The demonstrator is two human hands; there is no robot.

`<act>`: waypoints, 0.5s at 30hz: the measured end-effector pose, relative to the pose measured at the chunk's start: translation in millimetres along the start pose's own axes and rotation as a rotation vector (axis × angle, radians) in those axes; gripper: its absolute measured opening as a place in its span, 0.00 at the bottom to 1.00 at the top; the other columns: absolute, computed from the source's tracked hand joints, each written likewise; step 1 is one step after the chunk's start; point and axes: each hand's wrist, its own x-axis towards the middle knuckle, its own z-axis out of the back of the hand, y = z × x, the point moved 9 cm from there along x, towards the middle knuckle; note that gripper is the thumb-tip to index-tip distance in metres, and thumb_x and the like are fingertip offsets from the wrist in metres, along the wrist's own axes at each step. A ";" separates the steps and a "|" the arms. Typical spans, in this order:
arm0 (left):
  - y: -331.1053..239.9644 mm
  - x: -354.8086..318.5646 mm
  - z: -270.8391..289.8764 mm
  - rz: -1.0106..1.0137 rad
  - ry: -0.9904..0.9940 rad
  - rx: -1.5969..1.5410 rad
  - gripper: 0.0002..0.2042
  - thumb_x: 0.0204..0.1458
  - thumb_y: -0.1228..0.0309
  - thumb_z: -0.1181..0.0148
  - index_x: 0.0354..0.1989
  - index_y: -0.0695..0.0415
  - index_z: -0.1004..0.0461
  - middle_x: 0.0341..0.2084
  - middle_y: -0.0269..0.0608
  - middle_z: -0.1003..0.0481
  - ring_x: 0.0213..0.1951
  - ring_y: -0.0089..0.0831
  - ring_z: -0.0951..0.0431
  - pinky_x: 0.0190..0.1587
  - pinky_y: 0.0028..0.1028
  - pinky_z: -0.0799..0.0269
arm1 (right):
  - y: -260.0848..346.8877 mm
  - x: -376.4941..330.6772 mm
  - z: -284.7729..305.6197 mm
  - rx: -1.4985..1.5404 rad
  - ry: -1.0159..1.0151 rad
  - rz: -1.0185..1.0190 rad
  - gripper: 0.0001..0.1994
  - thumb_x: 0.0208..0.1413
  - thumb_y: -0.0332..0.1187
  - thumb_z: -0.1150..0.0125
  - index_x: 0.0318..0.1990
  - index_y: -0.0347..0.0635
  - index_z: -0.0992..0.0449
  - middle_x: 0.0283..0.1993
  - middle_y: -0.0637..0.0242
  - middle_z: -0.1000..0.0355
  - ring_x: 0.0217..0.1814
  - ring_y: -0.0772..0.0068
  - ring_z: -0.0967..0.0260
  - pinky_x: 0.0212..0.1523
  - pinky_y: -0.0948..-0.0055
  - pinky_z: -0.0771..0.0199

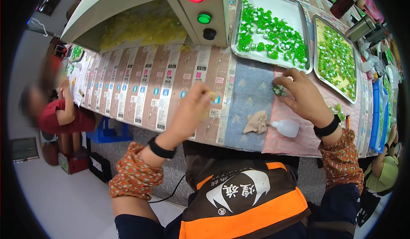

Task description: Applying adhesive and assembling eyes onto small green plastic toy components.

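My left hand (193,111), smeared by motion, is over the printed table covering left of the blue cloth. Its fingers are closed on a small yellow piece (212,95), whose shape is blurred. Farther right, my right hand (305,94) curls its thumb and fingers around small green-and-white pieces (279,90) above the pink cloth. Just beyond that hand is a metal tray (273,62) of similar green and white pieces. On the near side, a white squeeze bottle (286,128) lies beside a crumpled beige cloth (256,122).
A machine housing (215,8) with red and green lights stands at the back left, yellow pieces (141,27) inside. Another tray (318,68) holds green and yellowish pieces at right. Metal flasks (360,28) and a blue bin (377,115) stand farther right. Other people sit at both sides.
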 end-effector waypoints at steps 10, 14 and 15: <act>-42.7 -13.8 -104.8 -0.404 0.120 0.721 0.07 0.62 0.68 0.45 0.43 0.55 0.35 0.35 0.47 0.28 0.34 0.54 0.23 0.36 0.46 0.27 | 16.4 -34.9 16.8 0.073 -0.129 0.046 0.19 0.49 0.24 0.34 0.50 0.43 0.26 0.47 0.55 0.31 0.50 0.48 0.32 0.50 0.57 0.30; -51.5 -16.3 -93.4 -0.463 -0.021 0.728 0.08 0.57 0.73 0.41 0.45 0.53 0.29 0.37 0.42 0.28 0.43 0.47 0.25 0.43 0.42 0.27 | 32.6 -71.4 15.8 0.111 -0.112 0.016 0.19 0.51 0.27 0.34 0.51 0.38 0.27 0.46 0.53 0.32 0.51 0.46 0.34 0.51 0.56 0.32; -49.8 -15.6 -90.9 -0.462 -0.021 0.738 0.08 0.57 0.73 0.41 0.45 0.53 0.29 0.37 0.42 0.28 0.43 0.47 0.25 0.43 0.42 0.27 | 35.1 -77.9 10.3 0.143 -0.082 0.003 0.19 0.51 0.27 0.34 0.52 0.38 0.27 0.46 0.53 0.32 0.51 0.47 0.35 0.51 0.56 0.33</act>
